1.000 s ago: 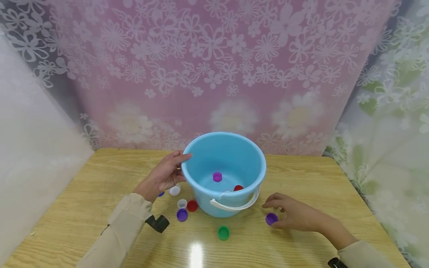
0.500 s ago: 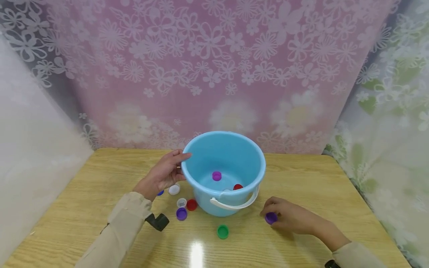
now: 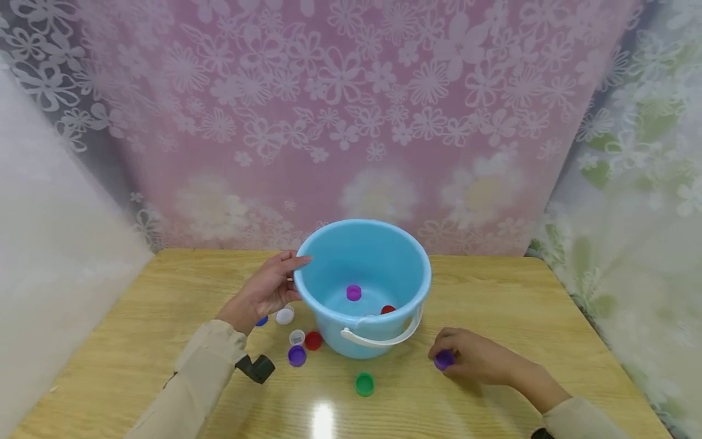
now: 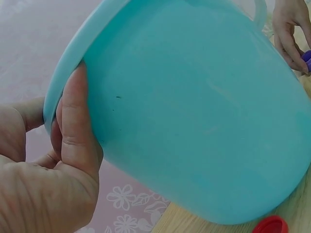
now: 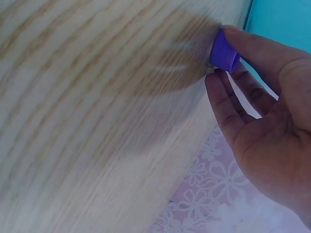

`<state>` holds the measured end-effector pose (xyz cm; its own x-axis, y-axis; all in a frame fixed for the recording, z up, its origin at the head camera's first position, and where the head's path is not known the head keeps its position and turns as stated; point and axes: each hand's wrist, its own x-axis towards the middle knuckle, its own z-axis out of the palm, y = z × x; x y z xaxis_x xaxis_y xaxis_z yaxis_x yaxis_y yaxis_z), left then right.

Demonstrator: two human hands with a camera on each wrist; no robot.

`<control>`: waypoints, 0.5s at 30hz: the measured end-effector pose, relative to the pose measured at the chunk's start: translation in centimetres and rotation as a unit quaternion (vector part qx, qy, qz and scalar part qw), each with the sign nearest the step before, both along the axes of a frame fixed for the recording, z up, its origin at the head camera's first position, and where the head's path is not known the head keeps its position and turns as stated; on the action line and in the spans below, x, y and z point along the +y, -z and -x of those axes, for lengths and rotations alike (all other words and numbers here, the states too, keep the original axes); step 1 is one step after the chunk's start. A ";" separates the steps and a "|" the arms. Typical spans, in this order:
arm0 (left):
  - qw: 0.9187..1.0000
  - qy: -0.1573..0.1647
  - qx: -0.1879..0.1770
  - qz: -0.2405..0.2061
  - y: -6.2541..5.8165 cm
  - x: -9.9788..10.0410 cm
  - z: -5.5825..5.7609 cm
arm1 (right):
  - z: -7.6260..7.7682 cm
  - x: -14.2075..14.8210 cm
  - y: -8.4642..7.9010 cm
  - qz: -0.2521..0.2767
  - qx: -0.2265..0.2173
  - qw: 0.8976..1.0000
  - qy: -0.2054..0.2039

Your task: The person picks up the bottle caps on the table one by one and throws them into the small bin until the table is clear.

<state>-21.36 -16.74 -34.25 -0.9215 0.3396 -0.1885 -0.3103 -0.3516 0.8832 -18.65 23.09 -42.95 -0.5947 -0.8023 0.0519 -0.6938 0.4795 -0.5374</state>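
Observation:
A light blue bucket (image 3: 351,332) stands on the wooden table, its white handle (image 3: 384,340) hanging down at the front right. My left hand (image 3: 271,286) grips the bucket's left rim, with fingers on both sides of it in the left wrist view. To the right of the bucket, my right hand (image 3: 477,356) pinches a purple bottle cap (image 5: 224,52) between thumb and fingers, low at the tabletop. Inside the bucket lie a magenta cap (image 3: 353,292) and a red cap (image 3: 387,310), partly hidden by the front rim.
Left of the bucket lie a white cap (image 3: 284,315), a clear-white cap (image 3: 297,338), a red cap (image 3: 313,341), another purple cap (image 3: 297,356) and a partly hidden blue cap (image 3: 262,321). A green cap (image 3: 364,385) lies in front. A pink floral curtain (image 3: 373,122) hangs behind the table.
My right hand's fingers have closed around the purple cap, which they were reaching over before. My left hand keeps its hold on the bucket rim.

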 end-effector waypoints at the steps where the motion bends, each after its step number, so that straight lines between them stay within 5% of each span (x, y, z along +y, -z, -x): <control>1: 1.000 -0.001 -0.001 0.000 0.0 0.0 0.0 | 0.0 0.0 0.0 0.001 -0.002 1.000 -0.001; 12: 1.000 0.004 -0.008 -0.010 0.2 0.3 0.2 | -0.4 0.0 -0.3 -0.020 -0.007 1.000 0.020; 15: 1.000 0.004 -0.006 -0.011 0.2 0.2 0.0 | -0.4 0.2 -0.4 -0.015 -0.045 0.998 0.039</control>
